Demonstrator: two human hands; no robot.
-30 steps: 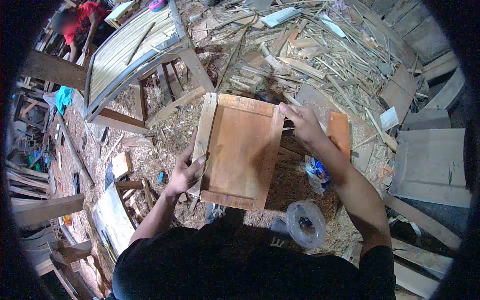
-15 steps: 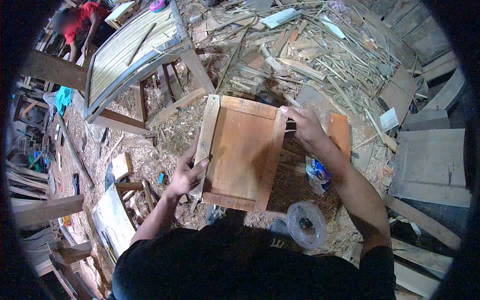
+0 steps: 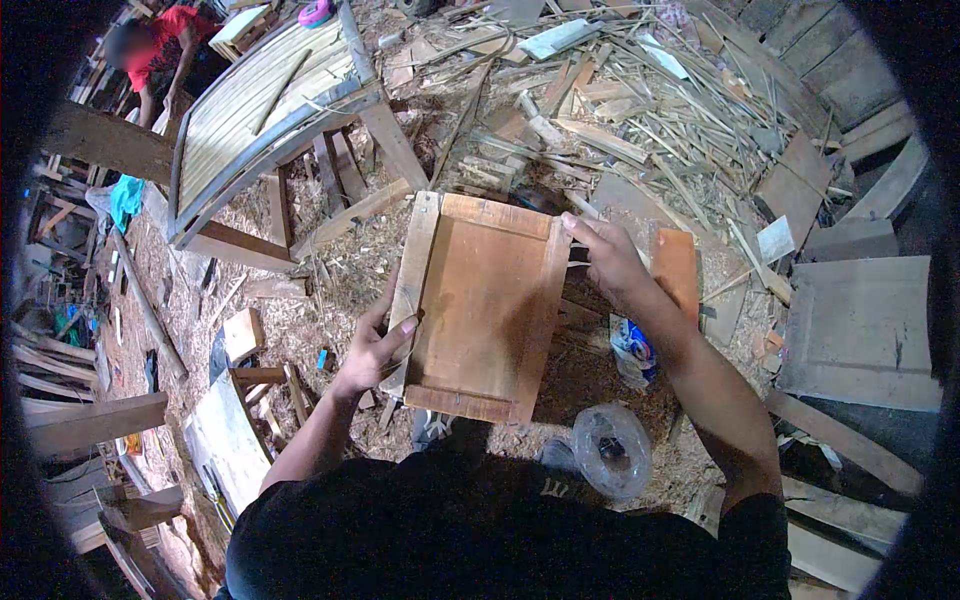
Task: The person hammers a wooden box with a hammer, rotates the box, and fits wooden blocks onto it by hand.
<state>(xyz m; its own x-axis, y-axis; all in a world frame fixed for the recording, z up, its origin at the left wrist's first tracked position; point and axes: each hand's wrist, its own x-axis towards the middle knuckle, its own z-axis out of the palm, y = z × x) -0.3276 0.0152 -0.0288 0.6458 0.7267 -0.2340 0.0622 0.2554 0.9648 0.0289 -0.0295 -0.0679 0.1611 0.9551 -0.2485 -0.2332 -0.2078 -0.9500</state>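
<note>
A framed wooden panel (image 3: 485,305), reddish-brown with a paler strip down its left side, is held up in front of my body, slightly tilted. My left hand (image 3: 377,347) grips that pale strip low on the left, thumb over the face and fingers out of sight behind it. At the upper right corner my right hand (image 3: 605,250) pinches the edge with its thumb on top. Below my right forearm lie a blue-and-white packet (image 3: 634,352) and a clear plastic roll or bag (image 3: 612,452) on the shavings.
A slatted wooden frame on legs (image 3: 275,95) stands at the upper left, with a person in a red shirt (image 3: 172,50) beyond it. Scrap strips (image 3: 640,130) are heaped at the top right. A grey panel (image 3: 860,333) leans at the right. Sawdust covers the floor.
Almost nothing differs. The fingers of my right hand have shifted slightly at the panel's corner, while my left hand and the panel stay in place.
</note>
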